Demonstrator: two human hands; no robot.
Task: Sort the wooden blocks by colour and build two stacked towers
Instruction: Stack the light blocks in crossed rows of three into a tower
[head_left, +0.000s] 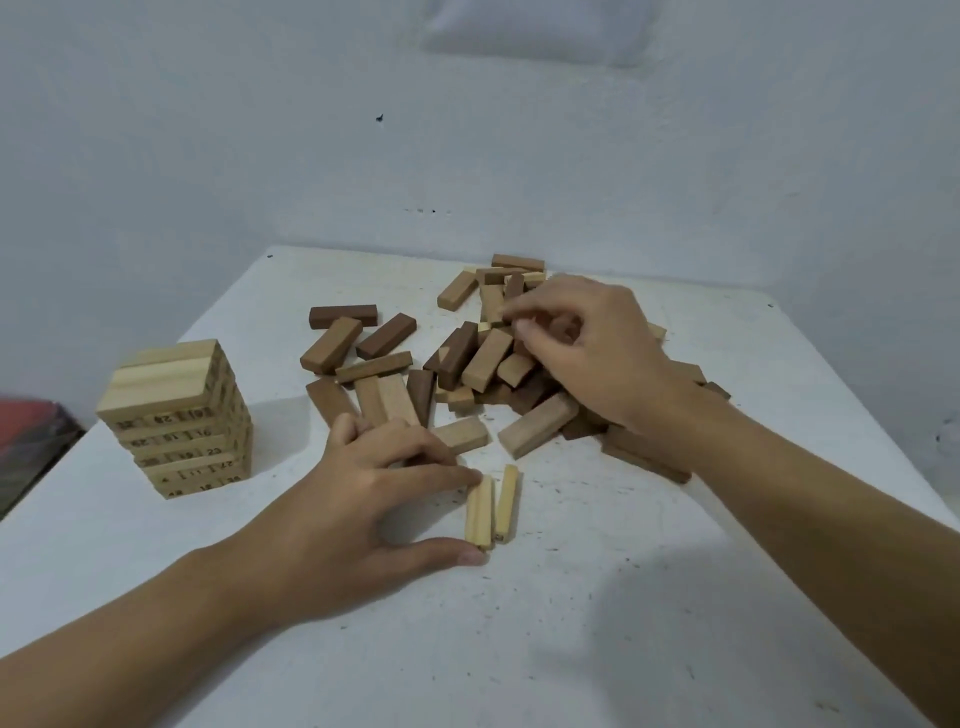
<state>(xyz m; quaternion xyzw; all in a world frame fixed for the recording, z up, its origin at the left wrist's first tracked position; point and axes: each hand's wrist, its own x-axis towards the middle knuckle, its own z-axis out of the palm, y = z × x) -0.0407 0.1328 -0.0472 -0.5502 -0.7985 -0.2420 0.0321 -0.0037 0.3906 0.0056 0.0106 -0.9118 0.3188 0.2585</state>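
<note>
A pale block (479, 512) lies near the front middle of the table (571, 649), its long axis running away from the person. The left hand (363, 493) pinches it end to end between forefinger and thumb. A second block (507, 501) lies just beside it, parallel. Behind them sprawls the mixed pile (483, 358), where the right hand (587, 348) has its fingers curled in; whether they grip anything I cannot tell. The pale tower (176, 415) stands well left.

— What colour is the tower (174, 415) left of the left hand (374, 499)?
— Pale yellow wood, with dark printed numbers on the block ends.
— And the pile (467, 358) under the right hand (587, 348)?
— Mid-brown and dark brown, with a few pale blocks.
— The two blocks (480, 512) at the left fingertips?
— Pale yellow. The table (623, 597) is white with dark specks.
</note>
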